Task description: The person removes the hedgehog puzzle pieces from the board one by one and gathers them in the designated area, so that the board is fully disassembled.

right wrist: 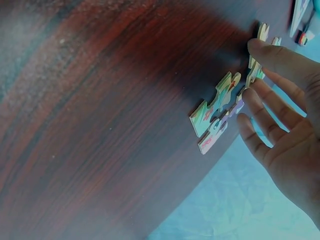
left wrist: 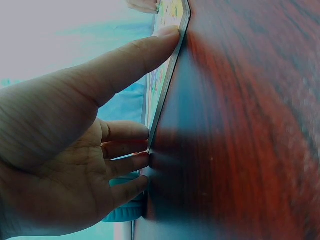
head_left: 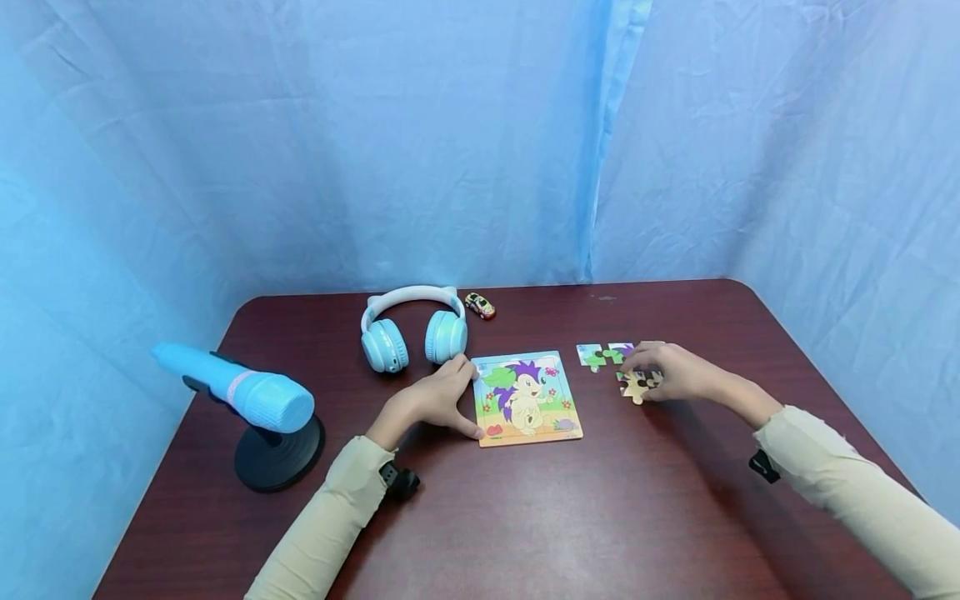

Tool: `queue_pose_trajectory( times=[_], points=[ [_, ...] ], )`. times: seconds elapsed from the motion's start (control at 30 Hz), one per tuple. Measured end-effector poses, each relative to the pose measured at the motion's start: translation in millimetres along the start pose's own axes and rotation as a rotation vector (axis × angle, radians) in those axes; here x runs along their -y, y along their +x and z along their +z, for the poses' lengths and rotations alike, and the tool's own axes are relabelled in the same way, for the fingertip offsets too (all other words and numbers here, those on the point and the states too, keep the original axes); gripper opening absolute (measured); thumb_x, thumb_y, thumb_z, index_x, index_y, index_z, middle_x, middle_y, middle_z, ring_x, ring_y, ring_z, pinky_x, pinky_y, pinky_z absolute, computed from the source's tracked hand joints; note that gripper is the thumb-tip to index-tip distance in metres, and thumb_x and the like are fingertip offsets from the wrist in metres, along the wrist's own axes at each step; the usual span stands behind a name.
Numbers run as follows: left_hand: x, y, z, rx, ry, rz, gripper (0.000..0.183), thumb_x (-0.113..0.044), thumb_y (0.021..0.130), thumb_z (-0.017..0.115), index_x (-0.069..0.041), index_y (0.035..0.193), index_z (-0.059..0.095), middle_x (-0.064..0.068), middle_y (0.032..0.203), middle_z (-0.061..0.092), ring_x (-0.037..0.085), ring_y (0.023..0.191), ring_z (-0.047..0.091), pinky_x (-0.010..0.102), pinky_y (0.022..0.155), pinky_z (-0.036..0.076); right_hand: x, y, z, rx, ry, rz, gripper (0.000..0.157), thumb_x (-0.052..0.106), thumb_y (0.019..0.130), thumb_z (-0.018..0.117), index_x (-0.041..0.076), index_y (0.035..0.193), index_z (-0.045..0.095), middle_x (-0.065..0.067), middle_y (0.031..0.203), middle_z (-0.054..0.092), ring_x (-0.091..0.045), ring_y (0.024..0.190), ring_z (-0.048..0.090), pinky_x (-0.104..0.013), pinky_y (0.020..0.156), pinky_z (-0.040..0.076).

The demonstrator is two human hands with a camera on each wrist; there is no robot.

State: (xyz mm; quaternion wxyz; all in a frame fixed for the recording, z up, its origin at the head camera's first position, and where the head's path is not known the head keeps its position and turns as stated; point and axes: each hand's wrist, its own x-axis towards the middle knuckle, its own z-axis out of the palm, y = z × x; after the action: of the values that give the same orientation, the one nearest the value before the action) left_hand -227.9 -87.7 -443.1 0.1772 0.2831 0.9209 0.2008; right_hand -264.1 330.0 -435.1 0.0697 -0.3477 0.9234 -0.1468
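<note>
A square picture puzzle board with a purple-haired hedgehog lies flat on the table. My left hand rests along its left side, thumb on the near corner and fingertips at the far one; in the left wrist view the thumb presses the board's edge, the other fingers fairly straight. Right of the board, several jigsaw pieces lie flat. Over them is my right hand, partly covering them. In the right wrist view its thumb and fingertips are spread across the pieces, touching some, fingers loosely bent.
Blue headphones lie behind my left hand, with a small toy car beside them. At the left stands a blue microphone on a round black base. Blue cloth hangs behind the dark wooden table.
</note>
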Motion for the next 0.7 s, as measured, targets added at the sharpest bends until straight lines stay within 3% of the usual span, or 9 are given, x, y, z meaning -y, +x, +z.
queue_pose_trajectory(
  times=[0.7],
  points=[
    [-1.5, -1.4, -1.4, 0.012, -0.018, -0.004, 0.084, -0.045, 0.080, 0.087, -0.001, 0.137, 0.044, 0.009, 0.126, 0.042, 0.022, 0.117, 0.043, 0.037, 0.101, 0.044, -0.2, 1.8, -1.0, 0.029, 0.024, 0.014, 0.038, 0.001, 0.076, 0.086, 0.005, 0.113, 0.075, -0.011, 0.115, 0.068, -0.030, 0.104, 0.065, -0.047, 0.083, 0.057]
  ],
)
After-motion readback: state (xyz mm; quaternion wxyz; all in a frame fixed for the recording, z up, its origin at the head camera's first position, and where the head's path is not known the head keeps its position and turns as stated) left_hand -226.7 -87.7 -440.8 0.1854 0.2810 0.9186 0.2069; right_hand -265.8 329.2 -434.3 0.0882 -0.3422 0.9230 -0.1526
